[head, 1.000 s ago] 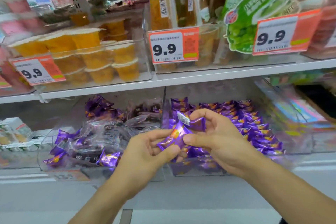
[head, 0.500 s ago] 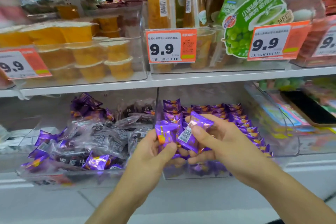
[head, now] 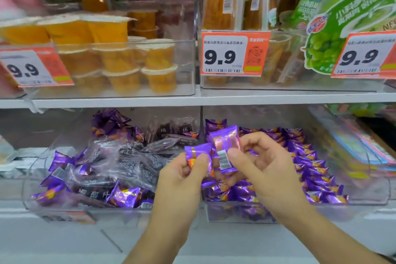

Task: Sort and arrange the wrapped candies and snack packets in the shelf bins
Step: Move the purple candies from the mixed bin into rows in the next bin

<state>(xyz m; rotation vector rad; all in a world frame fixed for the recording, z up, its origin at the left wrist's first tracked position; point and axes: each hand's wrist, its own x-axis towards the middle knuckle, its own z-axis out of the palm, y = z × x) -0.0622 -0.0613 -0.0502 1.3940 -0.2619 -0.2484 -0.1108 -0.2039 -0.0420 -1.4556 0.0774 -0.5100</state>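
Candies (head: 225,148), shiny purple wrappers, barcode, pinched by fingers (head: 236,159)

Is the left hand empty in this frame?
No: the left hand pinches a purple wrapped candy between thumb and fingers, beside the one that the right hand holds.

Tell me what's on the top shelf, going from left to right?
Left price tag → orange jelly cups → middle price tag → green grape packet → right price tag.
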